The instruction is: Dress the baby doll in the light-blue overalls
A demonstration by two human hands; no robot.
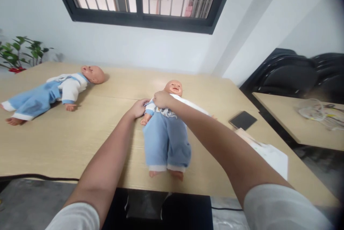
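Observation:
A baby doll (167, 140) in blue trousers and a white top with a cartoon print lies on its back, its head toward the window. At the doll's sleeve, on the picture's left side, my left hand (140, 108) is closed on the cloth. My right hand (162, 99) reaches across the chest and is closed on the top (172, 112) near the same shoulder; its fingertips are partly hidden. The doll's other arm stretches out to the right, mostly behind my forearm.
A second doll (51, 95) in similar clothes lies on the table (113, 136) at the left. To the right are a dark phone (243, 120) and white papers (271, 158). Coiled cables (314, 111) lie on a side table, with black chairs (290, 74) behind it.

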